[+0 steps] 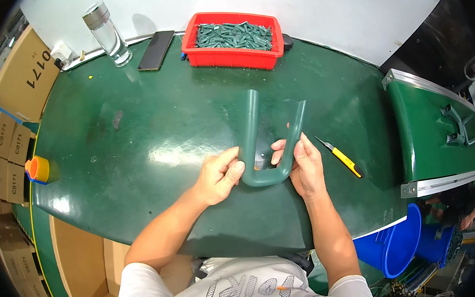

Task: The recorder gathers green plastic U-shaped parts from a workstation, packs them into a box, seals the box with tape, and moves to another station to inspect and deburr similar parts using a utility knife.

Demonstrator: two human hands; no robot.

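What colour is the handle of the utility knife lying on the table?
The utility knife has a yellow handle with a black end, seen in the head view beside the right hand.

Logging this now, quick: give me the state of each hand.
Left hand: closed on the dark green U-shaped plastic tube at its bend.
Right hand: closed on the same tube's right leg.

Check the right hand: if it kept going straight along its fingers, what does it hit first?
The right hand points up and slightly left, fingers already on the right leg of the green U-shaped tube. Beyond it, probably bare green table, then the red bin; depth is unclear.
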